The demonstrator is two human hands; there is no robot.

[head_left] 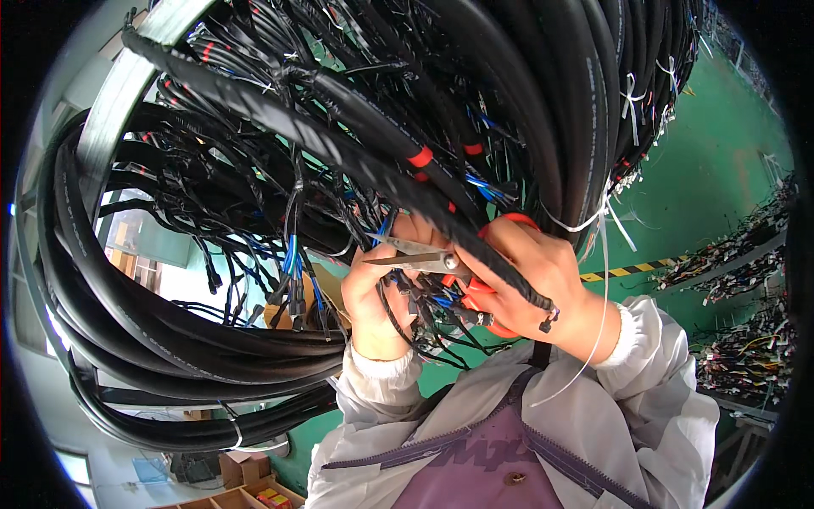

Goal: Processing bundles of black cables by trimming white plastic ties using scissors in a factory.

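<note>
My right hand (555, 276) is closed around the red handles of a pair of scissors (441, 261). Their metal blades are parted and point left, across the fingers of my left hand (370, 301). That hand is closed on a thin bunch of wires (384, 227), some of them blue; part of the bunch is hidden behind the blades and fingers. Blue wires with small black connectors (415, 301) hang just below the blades. A tape-wrapped black cable (424, 204) slants down in front of my right hand, its end near the wrist.
Thick black hoses (195, 339) loop at the left and more hang overhead, some tied with white cable ties (629, 97). A metal frame post (119, 102) stands upper left. Piles of wiring (746, 322) lie at the right, near yellow-black floor tape (632, 270). Boxes (246, 467) stand lower left.
</note>
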